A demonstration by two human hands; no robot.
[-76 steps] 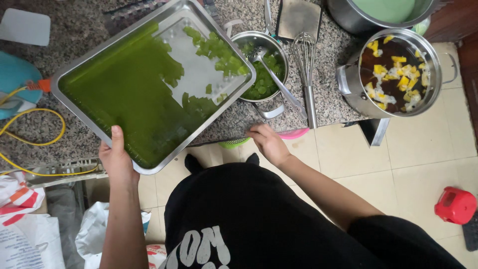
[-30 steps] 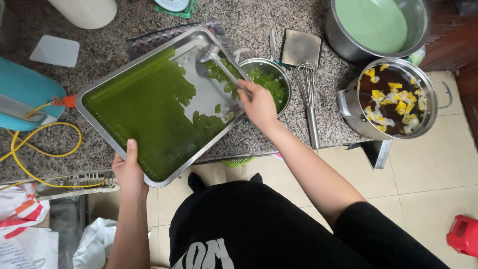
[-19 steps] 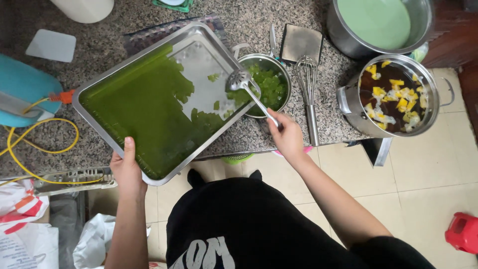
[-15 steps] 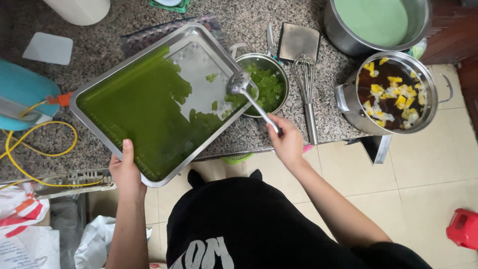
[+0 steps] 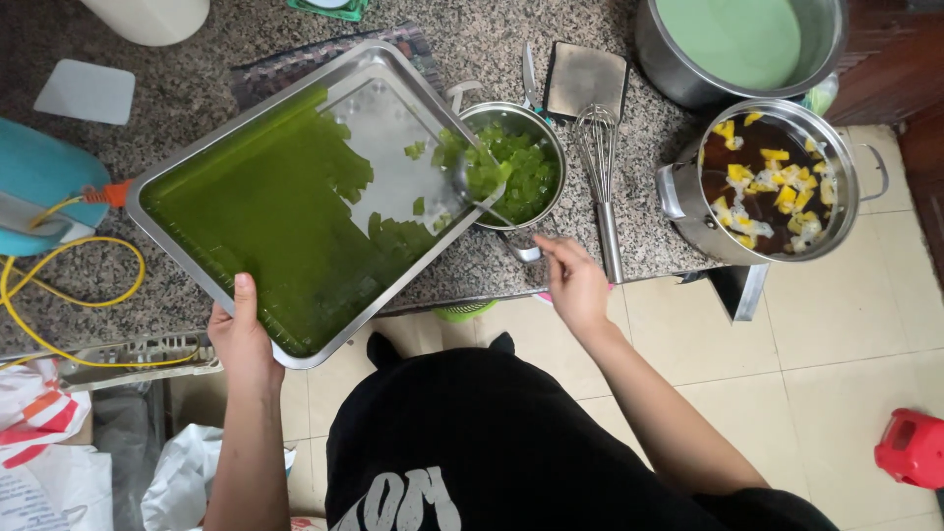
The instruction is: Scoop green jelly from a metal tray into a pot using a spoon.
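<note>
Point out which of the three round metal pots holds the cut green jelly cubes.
The small pot beside the tray. The other two are larger, holding smooth pale green liquid and dark liquid with yellow pieces.

The person wears a black top that hangs loose over the front of the body, with large pale block lettering printed low across the front. The fabric looks plain and matte otherwise. Both forearms are bare, no sleeves reaching them. The left hand and right hand are bare too, with no gloves showing.
</note>
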